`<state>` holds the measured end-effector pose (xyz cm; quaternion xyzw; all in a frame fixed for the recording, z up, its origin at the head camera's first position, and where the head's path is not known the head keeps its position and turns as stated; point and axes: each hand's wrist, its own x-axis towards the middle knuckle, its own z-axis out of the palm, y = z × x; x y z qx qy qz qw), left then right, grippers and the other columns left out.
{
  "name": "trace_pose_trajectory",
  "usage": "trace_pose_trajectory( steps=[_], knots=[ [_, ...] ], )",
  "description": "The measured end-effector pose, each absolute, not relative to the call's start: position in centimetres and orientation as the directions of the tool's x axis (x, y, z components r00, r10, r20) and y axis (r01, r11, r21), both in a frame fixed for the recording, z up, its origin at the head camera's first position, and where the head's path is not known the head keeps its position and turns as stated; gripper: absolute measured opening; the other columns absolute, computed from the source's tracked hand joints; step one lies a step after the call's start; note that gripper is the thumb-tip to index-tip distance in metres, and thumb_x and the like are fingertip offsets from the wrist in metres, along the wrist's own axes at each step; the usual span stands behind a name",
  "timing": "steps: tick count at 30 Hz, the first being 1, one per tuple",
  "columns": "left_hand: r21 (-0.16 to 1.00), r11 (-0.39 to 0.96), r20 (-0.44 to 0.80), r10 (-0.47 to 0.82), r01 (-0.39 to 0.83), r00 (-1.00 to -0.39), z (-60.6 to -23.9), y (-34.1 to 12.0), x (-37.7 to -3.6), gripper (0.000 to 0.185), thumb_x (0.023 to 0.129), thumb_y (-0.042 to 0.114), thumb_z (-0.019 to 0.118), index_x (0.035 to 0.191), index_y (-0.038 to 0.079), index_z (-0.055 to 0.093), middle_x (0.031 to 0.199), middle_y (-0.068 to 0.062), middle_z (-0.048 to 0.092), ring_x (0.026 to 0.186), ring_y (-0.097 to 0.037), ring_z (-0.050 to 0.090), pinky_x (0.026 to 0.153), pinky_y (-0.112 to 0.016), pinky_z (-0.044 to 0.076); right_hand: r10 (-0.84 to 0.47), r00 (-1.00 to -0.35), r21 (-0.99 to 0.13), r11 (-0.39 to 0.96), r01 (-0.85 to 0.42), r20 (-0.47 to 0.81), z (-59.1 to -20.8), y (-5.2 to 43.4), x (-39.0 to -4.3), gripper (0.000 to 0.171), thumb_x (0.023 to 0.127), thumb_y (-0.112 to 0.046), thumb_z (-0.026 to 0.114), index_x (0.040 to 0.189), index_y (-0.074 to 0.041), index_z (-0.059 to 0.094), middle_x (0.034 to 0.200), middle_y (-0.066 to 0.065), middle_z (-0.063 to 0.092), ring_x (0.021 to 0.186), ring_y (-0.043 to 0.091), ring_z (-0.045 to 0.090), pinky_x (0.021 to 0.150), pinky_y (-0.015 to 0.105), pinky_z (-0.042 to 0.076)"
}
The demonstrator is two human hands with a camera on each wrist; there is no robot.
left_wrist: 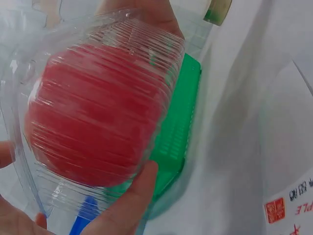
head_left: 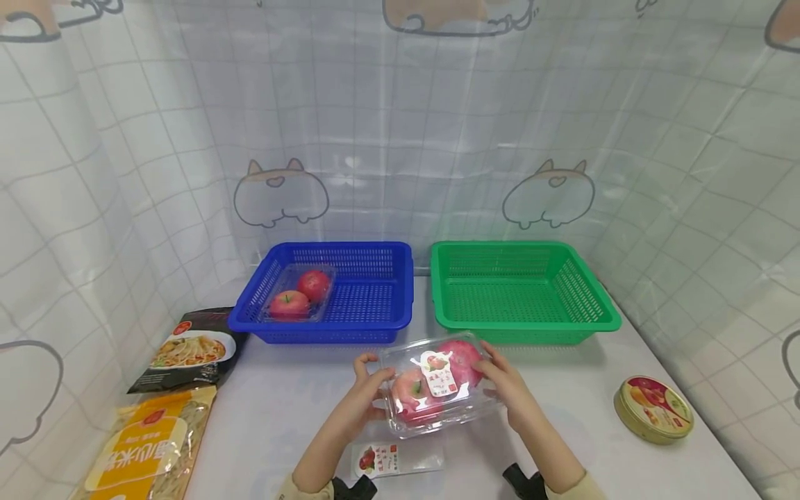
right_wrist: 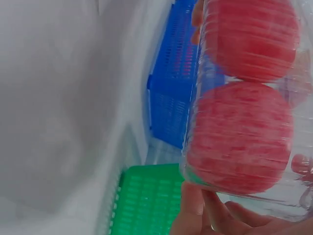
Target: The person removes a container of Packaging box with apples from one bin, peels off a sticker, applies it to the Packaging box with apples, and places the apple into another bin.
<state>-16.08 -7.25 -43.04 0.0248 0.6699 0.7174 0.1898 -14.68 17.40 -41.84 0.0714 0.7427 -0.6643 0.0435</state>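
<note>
On the loose white label (left_wrist: 288,203) lying on the table, the left wrist view shows red letters reading "PLE", upside down, beside a red square seal whose characters are too small to read. The yellow noodle bag (head_left: 140,444) bears large white Chinese characters, blurred beyond reading. The sticker on the clear apple box (head_left: 437,378) cannot be read.

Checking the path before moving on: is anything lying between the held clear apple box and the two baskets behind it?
Nothing visible does. Both hands, left and right, hold the apple box; bare table separates it from the blue basket and green basket.
</note>
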Motion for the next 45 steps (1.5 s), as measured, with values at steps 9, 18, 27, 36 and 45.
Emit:
trace_pose_trajectory(
  steps=[9, 18, 27, 36, 45],
  knots=[
    [0.973, -0.024, -0.205, 0.356, -0.228, -0.912, -42.4, -7.1, -16.0, 0.073, 0.089, 0.033, 0.049, 0.138, 0.018, -0.004, 0.131, -0.029, 0.023, 0.104, -0.035, 0.051, 0.077, -0.047, 0.051, 0.044, -0.984, -0.979, 0.105, 0.175, -0.171, -41.3, 18.2, -15.4, 0.058, 0.089, -0.026, 0.052, 0.142, -0.009, 0.035, 0.132, 0.02, 0.044, 0.109, 0.028, 0.046, 0.074, 0.03, 0.044],
    [0.967, -0.058, -0.201, 0.417, -0.247, -0.886, -41.8, -7.0, -16.0, 0.075, 0.088, 0.033, 0.048, 0.141, 0.018, -0.003, 0.134, -0.028, 0.014, 0.111, -0.041, 0.046, 0.081, -0.054, 0.048, 0.046, -0.98, -0.977, 0.089, 0.195, -0.192, -40.5, 18.6, -16.2, 0.059, 0.088, -0.027, 0.055, 0.141, -0.011, 0.036, 0.131, 0.018, 0.045, 0.108, 0.026, 0.048, 0.075, 0.03, 0.044],
    [0.944, -0.132, -0.206, 0.48, -0.303, -0.853, -41.7, -6.9, -16.0, 0.069, 0.089, 0.033, 0.047, 0.138, 0.015, 0.002, 0.122, -0.023, 0.024, 0.087, -0.029, 0.059, 0.076, -0.05, 0.051, 0.022, -0.979, -0.976, 0.075, 0.203, -0.202, -39.8, 19.5, -16.8, 0.059, 0.088, -0.026, 0.054, 0.141, -0.011, 0.034, 0.129, 0.019, 0.048, 0.105, 0.026, 0.053, 0.084, 0.037, 0.046],
    [0.901, -0.198, -0.212, 0.575, -0.386, -0.79, -41.8, -6.9, -15.9, 0.065, 0.091, 0.036, 0.043, 0.137, 0.012, 0.004, 0.117, -0.022, 0.026, 0.089, -0.036, 0.059, 0.081, -0.059, 0.045, -0.04, -0.975, -0.974, 0.073, 0.214, -0.217, -39.5, 20.4, -17.6, 0.063, 0.085, -0.025, 0.058, 0.141, -0.01, 0.035, 0.12, 0.013, 0.056, 0.106, 0.026, 0.054, 0.084, 0.039, 0.046],
    [0.88, -0.198, -0.209, 0.653, -0.431, -0.728, -42.2, -6.2, -15.6, 0.065, 0.091, 0.038, 0.042, 0.137, 0.015, 0.003, 0.121, -0.023, 0.037, 0.098, -0.035, 0.056, 0.082, -0.061, 0.043, -0.129, -0.964, -0.972, 0.063, 0.225, -0.231, -39.0, 20.7, -18.2, 0.067, 0.085, -0.024, 0.059, 0.143, -0.008, 0.03, 0.106, 0.001, 0.062, 0.094, 0.016, 0.061, 0.079, 0.03, 0.05]
  ],
)
